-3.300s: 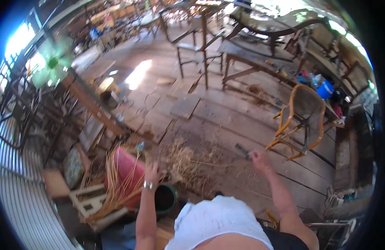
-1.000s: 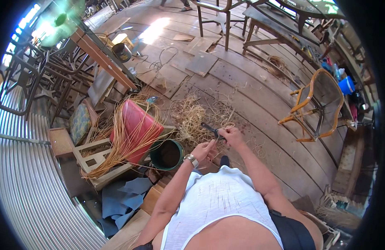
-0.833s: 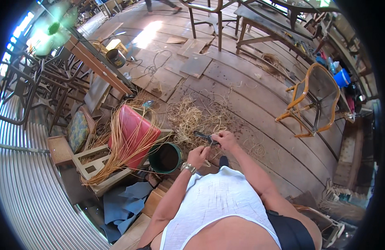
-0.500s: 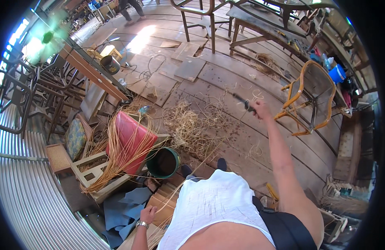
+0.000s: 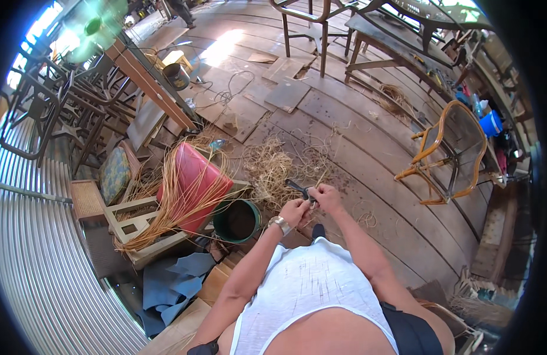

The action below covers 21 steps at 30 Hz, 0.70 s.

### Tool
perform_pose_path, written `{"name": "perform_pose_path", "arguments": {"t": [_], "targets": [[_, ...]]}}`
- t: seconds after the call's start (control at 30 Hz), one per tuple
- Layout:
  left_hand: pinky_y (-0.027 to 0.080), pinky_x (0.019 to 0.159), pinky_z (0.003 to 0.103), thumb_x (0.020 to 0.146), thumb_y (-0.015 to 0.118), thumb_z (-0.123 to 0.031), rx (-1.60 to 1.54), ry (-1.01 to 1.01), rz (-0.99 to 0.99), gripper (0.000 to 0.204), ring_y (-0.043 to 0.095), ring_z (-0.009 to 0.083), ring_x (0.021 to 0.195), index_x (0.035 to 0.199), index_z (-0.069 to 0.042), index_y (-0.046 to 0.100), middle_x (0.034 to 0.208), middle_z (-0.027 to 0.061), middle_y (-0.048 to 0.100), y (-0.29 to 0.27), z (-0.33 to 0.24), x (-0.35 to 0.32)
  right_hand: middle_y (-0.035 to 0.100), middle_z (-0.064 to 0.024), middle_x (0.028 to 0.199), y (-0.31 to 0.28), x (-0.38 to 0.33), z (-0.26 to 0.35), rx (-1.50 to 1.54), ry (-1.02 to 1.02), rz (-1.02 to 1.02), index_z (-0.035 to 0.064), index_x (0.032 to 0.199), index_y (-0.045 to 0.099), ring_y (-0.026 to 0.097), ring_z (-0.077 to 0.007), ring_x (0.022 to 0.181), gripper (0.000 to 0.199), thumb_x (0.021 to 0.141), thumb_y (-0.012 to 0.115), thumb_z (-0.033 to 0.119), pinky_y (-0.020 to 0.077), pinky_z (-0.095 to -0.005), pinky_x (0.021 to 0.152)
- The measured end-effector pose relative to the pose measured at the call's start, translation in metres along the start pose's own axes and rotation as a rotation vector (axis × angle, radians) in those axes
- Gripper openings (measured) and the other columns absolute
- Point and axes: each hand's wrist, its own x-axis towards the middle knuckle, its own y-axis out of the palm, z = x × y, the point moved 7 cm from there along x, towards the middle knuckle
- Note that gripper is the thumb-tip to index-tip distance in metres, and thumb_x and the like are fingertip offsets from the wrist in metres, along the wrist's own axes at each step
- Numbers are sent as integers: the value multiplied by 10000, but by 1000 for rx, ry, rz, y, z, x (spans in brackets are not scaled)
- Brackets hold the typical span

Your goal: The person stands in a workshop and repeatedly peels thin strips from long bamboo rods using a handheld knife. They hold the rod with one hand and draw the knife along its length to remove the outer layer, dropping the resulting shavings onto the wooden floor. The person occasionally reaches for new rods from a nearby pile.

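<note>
My two hands meet in front of my body, just above my feet. My right hand (image 5: 326, 199) is closed on a dark, slim hand tool (image 5: 296, 188), whose black end points up and left; its exact kind I cannot make out. My left hand (image 5: 295, 211), with a metal watch on its wrist, is closed against it, fingers pinched on a thin rattan strip mostly hidden between the hands. Just beyond them a tangled heap of pale rattan shavings (image 5: 267, 168) covers the floorboards. A dark green bucket (image 5: 254, 221) stands to the left of my left wrist.
Long rattan strands (image 5: 161, 222) drape over a red cushioned seat (image 5: 203, 180) at left. Blue sheet material (image 5: 176, 284) lies nearer. On the right stands a rattan-framed chair (image 5: 430, 177); a wooden bench (image 5: 397, 56) is behind it. Dark chair frames (image 5: 42, 112) crowd the far left.
My right hand has come in from far out on the right with the tool. My left hand has risen from low left, and the two now meet in front of me.
</note>
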Motion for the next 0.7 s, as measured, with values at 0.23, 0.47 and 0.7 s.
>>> {"name": "perform_pose_path", "arguments": {"t": [0.23,0.47,0.7], "targets": [[439,636,310,952,527,-264,491,316,-183,291,541,172,677,847,-2,598,720,99,586,-34,-3,-90,553,-32,521,-25,8,13,2,75,-7,56,720,621,509,-101,392,281,832,681,307,368,-259,348],[452,643,288,935,544,-352,456,-222,-351,332,553,177,661,853,-45,638,713,65,611,-161,165,-311,573,-46,540,-182,65,15,-232,29,-242,54,826,664,536,-127,414,352,850,611,401,410,-271,377],[529,733,330,736,702,-585,776,-212,-376,973,661,200,845,1367,72,360,1158,180,619,-170,199,-229,573,-51,521,-49,21,29,-207,-76,-28,27,679,615,567,-118,456,332,826,664,320,450,-295,470]]}}
